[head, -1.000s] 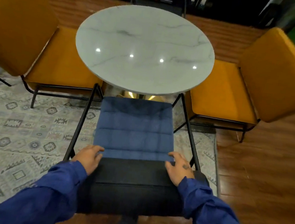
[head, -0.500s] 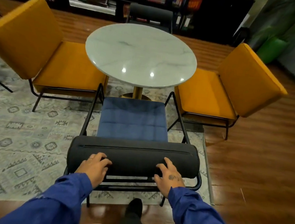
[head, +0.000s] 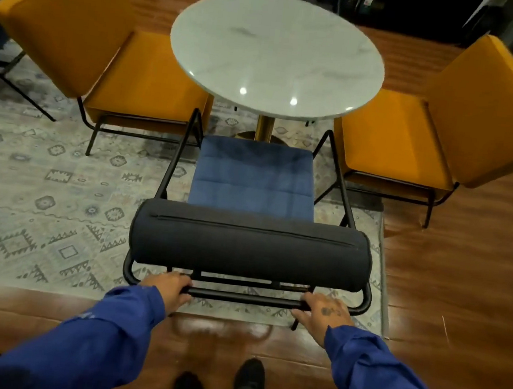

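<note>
A chair with a blue seat (head: 255,178), black metal frame and dark cylindrical back bolster (head: 249,244) stands in front of me, facing a round white marble table (head: 277,52). My left hand (head: 170,290) grips the black rear frame bar (head: 243,297) near its left end. On the same bar near its right end, my right hand (head: 326,312) has its fingers curled over it. The chair seat's front edge sits just short of the table's gold pedestal (head: 264,128).
Two orange chairs flank the table, one at the left (head: 104,58) and one at the right (head: 442,119). A patterned grey rug (head: 40,201) lies under the furniture on a wooden floor (head: 462,281). My feet (head: 220,385) stand behind the chair. Dark shelves line the back.
My hands slid down from the bolster to the rear frame bar. The chair now stands farther back from the table, its back closer to the rug's near edge.
</note>
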Motion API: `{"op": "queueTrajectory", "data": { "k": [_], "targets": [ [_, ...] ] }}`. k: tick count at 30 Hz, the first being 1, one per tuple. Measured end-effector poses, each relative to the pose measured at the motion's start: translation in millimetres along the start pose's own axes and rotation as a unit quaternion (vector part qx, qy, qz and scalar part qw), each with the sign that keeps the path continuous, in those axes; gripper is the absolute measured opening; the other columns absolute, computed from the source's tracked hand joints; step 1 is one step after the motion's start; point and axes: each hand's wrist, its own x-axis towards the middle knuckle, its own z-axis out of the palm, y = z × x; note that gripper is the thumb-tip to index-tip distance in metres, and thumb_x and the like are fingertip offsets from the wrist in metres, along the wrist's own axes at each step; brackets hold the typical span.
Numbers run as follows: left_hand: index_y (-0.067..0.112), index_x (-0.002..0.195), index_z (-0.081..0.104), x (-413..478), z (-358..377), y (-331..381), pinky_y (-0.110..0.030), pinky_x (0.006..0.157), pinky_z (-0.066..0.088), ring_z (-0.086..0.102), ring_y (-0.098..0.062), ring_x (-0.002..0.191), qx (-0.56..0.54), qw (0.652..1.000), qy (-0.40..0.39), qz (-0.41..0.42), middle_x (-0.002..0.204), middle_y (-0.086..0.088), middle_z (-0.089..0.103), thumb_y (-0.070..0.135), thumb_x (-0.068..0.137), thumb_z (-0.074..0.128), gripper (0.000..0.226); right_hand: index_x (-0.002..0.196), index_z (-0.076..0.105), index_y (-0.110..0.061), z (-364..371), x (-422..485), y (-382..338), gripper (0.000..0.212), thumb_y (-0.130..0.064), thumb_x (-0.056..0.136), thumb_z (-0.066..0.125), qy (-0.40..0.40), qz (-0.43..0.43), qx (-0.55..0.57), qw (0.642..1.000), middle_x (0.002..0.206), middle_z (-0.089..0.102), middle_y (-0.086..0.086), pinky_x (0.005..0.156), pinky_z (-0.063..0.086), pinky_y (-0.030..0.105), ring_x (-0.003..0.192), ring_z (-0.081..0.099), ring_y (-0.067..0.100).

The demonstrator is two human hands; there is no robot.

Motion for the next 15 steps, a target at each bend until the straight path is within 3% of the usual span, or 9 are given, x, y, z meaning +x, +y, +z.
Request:
{"op": "queueTrajectory", "data": {
  "k": [8, 13, 15],
  "targets": [
    [0.026, 0.128, 0.055, 9, 5, -21, -0.035, 0.098, 0.045, 0.058, -0.025, 0.114, -0.028, 0.998, 0.019, 0.059, 0.124, -0.003, 0.064, 0.052, 0.090, 0.048, 0.046, 0.111, 0.052, -0.024, -4, 14, 6, 0.053, -0.069, 0.088, 0.035, 0.025, -0.053, -0.107, 0.993, 0.109, 0.067, 0.002, 0.092, 0.037, 0.046, 0.104, 0.059, 0.028],
    [0.021, 0.123, 0.060, 11, -5, -22, -0.034, 0.097, 0.047, 0.062, -0.024, 0.109, -0.078, 0.993, 0.002, 0.089, 0.119, -0.004, 0.068, 0.045, 0.089, 0.054, 0.042, 0.109, 0.052, -0.025, -5, 20, 12, 0.073, -0.083, 0.078, 0.020, 0.022, -0.064, -0.116, 0.991, 0.103, 0.069, 0.001, 0.091, 0.039, 0.043, 0.098, 0.062, 0.026],
    [0.020, 0.119, 0.062, 11, -10, -21, -0.033, 0.095, 0.047, 0.063, -0.023, 0.106, -0.090, 0.991, -0.006, 0.099, 0.114, -0.003, 0.069, 0.043, 0.089, 0.055, 0.038, 0.108, 0.052, -0.026, -6, 22, 13, 0.068, -0.081, 0.080, 0.024, 0.025, -0.069, -0.121, 0.990, 0.102, 0.069, 0.001, 0.091, 0.039, 0.043, 0.097, 0.062, 0.025]
  ]
}}
